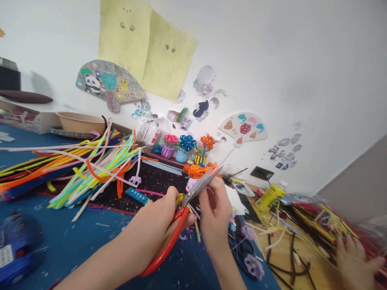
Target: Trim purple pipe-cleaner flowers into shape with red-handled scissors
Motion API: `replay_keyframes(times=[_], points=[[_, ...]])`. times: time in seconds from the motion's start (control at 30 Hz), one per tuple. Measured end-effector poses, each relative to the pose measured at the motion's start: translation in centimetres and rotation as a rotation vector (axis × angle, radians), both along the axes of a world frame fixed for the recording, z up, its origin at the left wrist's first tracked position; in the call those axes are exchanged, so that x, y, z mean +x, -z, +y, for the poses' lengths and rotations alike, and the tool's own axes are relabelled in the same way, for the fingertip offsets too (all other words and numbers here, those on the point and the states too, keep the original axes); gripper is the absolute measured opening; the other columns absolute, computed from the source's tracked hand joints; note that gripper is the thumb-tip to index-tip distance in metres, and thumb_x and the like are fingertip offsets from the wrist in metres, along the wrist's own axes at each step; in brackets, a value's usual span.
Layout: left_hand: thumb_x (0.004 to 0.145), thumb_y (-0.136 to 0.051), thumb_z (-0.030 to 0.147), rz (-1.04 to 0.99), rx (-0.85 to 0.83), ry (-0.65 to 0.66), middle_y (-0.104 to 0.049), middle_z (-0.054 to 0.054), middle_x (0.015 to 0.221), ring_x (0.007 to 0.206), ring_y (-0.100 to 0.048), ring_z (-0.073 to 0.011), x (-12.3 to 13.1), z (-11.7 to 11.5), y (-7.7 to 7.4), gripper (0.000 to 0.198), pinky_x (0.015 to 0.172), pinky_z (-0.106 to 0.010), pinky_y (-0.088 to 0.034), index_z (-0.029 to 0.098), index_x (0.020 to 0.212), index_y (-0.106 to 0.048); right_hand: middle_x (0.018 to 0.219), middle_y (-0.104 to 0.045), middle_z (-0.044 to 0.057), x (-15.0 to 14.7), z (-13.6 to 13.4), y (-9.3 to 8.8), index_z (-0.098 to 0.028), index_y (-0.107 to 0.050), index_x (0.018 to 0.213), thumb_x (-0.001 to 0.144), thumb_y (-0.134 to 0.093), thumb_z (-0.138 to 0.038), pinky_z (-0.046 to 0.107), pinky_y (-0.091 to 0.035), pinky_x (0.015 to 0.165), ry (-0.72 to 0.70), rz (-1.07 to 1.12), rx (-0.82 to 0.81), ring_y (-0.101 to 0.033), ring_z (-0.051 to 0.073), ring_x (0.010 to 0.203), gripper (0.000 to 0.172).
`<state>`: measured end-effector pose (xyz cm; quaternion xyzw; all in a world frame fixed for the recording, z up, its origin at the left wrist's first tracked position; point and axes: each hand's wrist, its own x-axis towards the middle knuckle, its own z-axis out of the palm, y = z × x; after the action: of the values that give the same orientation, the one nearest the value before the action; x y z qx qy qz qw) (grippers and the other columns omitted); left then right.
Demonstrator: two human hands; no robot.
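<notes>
Red-handled scissors (169,245) point up and to the right, their two blade tips slightly apart. My left hand (157,221) is closed on the handles, and a bit of yellow pipe cleaner (179,199) shows by its thumb. On the other side of the blades, my right hand (216,213) has its fingers bent and pressed together. What they pinch is mostly hidden. A lilac fuzzy piece (191,185) shows just behind the blades; whether the right hand touches it I cannot tell. Orange pipe-cleaner flowers (199,171) lie beyond the blade tips.
Many coloured pipe cleaners (90,165) spread over the left. Pots with a pink flower (170,141), blue flower (187,143) and orange flower (207,141) line the wall. A blue glue gun-like tool (18,249) sits front left. Another person's hand (353,257) rests by a yellow bottle (270,197).
</notes>
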<state>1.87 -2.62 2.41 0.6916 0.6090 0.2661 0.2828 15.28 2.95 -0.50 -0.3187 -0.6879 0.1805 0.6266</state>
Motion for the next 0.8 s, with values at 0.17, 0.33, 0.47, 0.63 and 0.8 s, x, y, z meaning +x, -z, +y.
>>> replay_keyframes(times=[0.17,0.33,0.47,0.63,0.8], points=[[0.084,-0.042,0.041,0.031,-0.013,0.016,-0.058,0.004,0.064,0.063,-0.058,-0.0188,-0.09,0.22,0.01,0.022,0.057,-0.025,-0.033,0.025,0.078,-0.027,0.095,-0.06,0.005,0.17,0.11,0.02,-0.021,-0.06,0.093,0.092,-0.048,-0.027,0.034,-0.045,0.079,-0.021,-0.024,0.005,-0.057,0.018,0.087,0.014],[0.083,-0.042,0.039,0.041,0.004,0.0,-0.058,0.004,0.063,0.062,-0.058,-0.0185,-0.08,0.23,0.16,0.022,0.056,-0.025,-0.032,0.025,0.076,-0.026,0.094,-0.059,0.004,0.22,0.15,0.02,-0.021,-0.059,0.094,0.092,-0.048,-0.027,0.033,-0.046,0.077,-0.031,-0.039,-0.003,-0.056,0.018,0.085,0.013],[0.084,-0.041,0.039,0.048,0.05,-0.012,-0.058,0.003,0.064,0.062,-0.059,-0.0193,0.06,0.43,0.5,0.018,0.056,-0.025,-0.032,0.025,0.079,-0.03,0.093,-0.059,0.005,0.14,0.09,0.05,-0.021,-0.06,0.094,0.092,-0.048,-0.028,0.032,-0.046,0.075,-0.002,-0.034,0.003,-0.056,0.018,0.084,0.014],[0.082,-0.042,0.04,0.046,0.056,-0.032,-0.057,0.003,0.061,0.06,-0.058,-0.0196,0.14,0.5,0.69,0.02,0.056,-0.026,-0.032,0.025,0.077,-0.029,0.095,-0.06,0.006,0.05,-0.01,0.04,-0.02,-0.061,0.094,0.091,-0.049,-0.027,0.032,-0.046,0.075,0.037,-0.027,0.017,-0.056,0.018,0.086,0.015],[0.083,-0.037,0.046,0.091,0.005,-0.014,-0.055,0.004,0.062,0.053,-0.054,-0.0186,-0.06,0.38,0.59,0.024,0.052,-0.026,-0.03,0.026,0.078,-0.026,0.095,-0.061,0.006,0.03,-0.03,0.07,-0.02,-0.062,0.093,0.09,-0.049,-0.027,0.034,-0.045,0.078,0.05,-0.033,0.021,-0.057,0.019,0.086,0.015]])
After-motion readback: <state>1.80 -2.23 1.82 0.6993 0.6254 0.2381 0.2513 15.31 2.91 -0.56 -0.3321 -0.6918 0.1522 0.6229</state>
